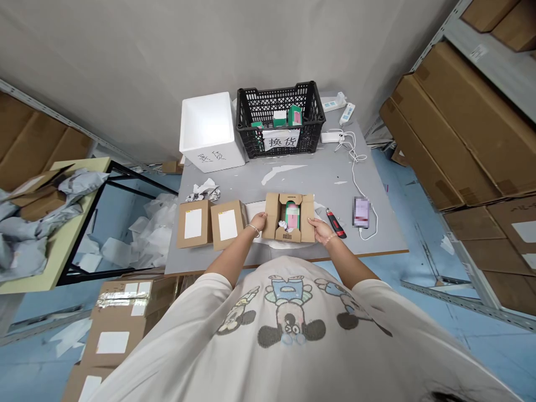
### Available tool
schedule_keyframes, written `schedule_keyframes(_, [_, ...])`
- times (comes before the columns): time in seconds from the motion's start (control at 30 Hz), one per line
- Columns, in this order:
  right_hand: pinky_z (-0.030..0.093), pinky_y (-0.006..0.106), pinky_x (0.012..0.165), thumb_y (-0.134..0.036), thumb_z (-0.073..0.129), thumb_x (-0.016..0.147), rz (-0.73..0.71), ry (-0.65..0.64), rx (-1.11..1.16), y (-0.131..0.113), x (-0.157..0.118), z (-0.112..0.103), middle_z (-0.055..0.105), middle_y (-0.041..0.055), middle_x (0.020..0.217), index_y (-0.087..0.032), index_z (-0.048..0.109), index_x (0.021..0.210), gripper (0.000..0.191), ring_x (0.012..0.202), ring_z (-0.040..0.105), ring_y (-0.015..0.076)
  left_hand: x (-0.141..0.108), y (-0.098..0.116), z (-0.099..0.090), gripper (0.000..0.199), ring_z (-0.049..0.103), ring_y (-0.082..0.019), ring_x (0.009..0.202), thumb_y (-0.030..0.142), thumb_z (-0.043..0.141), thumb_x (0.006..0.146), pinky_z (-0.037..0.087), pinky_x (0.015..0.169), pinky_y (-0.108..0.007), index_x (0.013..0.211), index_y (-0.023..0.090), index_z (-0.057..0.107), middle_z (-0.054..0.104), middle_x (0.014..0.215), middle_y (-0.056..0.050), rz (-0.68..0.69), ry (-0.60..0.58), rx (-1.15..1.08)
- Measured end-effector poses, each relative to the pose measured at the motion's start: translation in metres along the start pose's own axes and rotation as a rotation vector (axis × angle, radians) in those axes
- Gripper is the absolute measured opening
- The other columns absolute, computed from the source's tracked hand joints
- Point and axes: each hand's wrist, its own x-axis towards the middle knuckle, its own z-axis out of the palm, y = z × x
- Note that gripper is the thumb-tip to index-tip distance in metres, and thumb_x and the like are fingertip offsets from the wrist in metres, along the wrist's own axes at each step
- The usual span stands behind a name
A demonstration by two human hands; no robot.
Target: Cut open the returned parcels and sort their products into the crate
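Note:
An opened cardboard box [273, 216] sits near the front edge of the table, its flaps folded outward. Inside it lies a green and pink package [292, 214], with a bit of crumpled paper [284, 225] beside it. My left hand [258, 222] grips the left flap, fingers closed on its edge. On the opposite side, my right hand [321, 230] holds the right flap between thumb and fingers. A red and black utility knife [336, 223] rests on the table just right of my right hand.
Two closed cartons [228, 225] with white labels stand at left, crumpled paper [205, 190] behind them. At the back are a white foam box [213, 157] and a black crate [278, 139] holding small green boxes. A phone [360, 213] with a charging cable lies at right.

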Motion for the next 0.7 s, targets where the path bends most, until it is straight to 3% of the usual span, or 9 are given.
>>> schedule_keyframes(0.1, [0.059,0.037,0.078,-0.039,0.063,0.081,0.083,-0.006,0.061,0.004,-0.004,-0.001,0.073,0.0083,0.083,-0.020,0.062,0.092,0.022,0.089,0.071,0.0243,0.001,0.001,0.002,0.028,0.065,-0.018,0.082,0.029,0.036,0.096,0.049,0.077,-0.030,0.091,0.017,0.060,0.069,0.090,-0.008,-0.019,0.053,0.059])
schedule_keyframes(0.2, [0.059,0.036,0.080,-0.026,0.061,0.082,0.098,-0.040,0.085,0.003,-0.012,0.004,0.074,0.0088,0.092,-0.019,0.061,0.098,0.018,0.095,0.071,0.0230,0.007,0.017,0.000,0.027,0.063,-0.022,0.095,0.031,0.039,0.095,0.045,0.085,-0.032,0.099,0.019,0.062,0.069,0.100,-0.010,0.010,0.126,0.153])
schedule_keyframes(0.33, [0.058,0.033,0.081,-0.014,0.063,0.080,0.254,-0.152,0.058,0.007,-0.030,0.023,0.073,0.0107,0.096,-0.015,0.063,0.095,0.015,0.090,0.071,0.0204,0.020,0.055,-0.002,0.028,0.061,-0.027,0.105,0.032,0.045,0.094,0.040,0.096,-0.037,0.108,0.024,0.068,0.071,0.100,-0.011,0.264,0.134,0.557])
schedule_keyframes(0.4, [0.057,0.032,0.082,-0.019,0.066,0.082,0.354,-0.204,0.043,0.014,-0.040,0.036,0.072,0.0118,0.096,-0.014,0.063,0.092,0.011,0.089,0.070,0.0195,0.023,0.075,0.003,0.026,0.058,-0.028,0.110,0.026,0.050,0.091,0.032,0.105,-0.043,0.108,0.025,0.070,0.071,0.097,-0.012,0.370,0.110,0.675])
schedule_keyframes(0.47, [0.057,0.034,0.084,-0.032,0.065,0.086,0.382,-0.222,0.072,0.020,-0.049,0.045,0.070,0.0121,0.102,-0.016,0.063,0.097,0.019,0.094,0.069,0.0200,0.020,0.090,0.008,0.028,0.054,-0.028,0.116,0.023,0.052,0.091,0.022,0.112,-0.047,0.111,0.027,0.070,0.072,0.100,-0.011,0.430,0.082,0.693])
schedule_keyframes(0.53, [0.057,0.037,0.083,-0.049,0.056,0.090,0.357,-0.147,0.095,0.022,-0.054,0.044,0.068,0.0128,0.111,-0.020,0.060,0.111,0.037,0.100,0.068,0.0221,0.010,0.095,0.011,0.030,0.048,-0.028,0.123,0.028,0.050,0.093,0.015,0.115,-0.051,0.116,0.030,0.068,0.070,0.111,-0.010,0.480,0.054,0.675])
schedule_keyframes(0.6, [0.057,0.041,0.081,-0.063,0.039,0.092,0.328,0.026,0.048,0.016,-0.053,0.032,0.065,0.0144,0.118,-0.023,0.054,0.125,0.054,0.103,0.067,0.0245,-0.006,0.090,0.010,0.035,0.040,-0.029,0.132,0.035,0.050,0.093,0.009,0.117,-0.056,0.125,0.031,0.062,0.062,0.128,-0.009,0.528,0.077,0.647])
schedule_keyframes(0.7, [0.054,0.040,0.086,-0.065,0.034,0.091,0.213,0.303,-0.232,-0.007,-0.040,-0.002,0.057,0.0154,0.132,-0.022,0.046,0.136,0.063,0.115,0.061,0.0260,-0.033,0.064,0.006,0.051,0.020,-0.030,0.146,0.037,0.048,0.094,0.004,0.118,-0.056,0.143,0.024,0.044,0.036,0.154,-0.012,0.488,0.319,0.540])
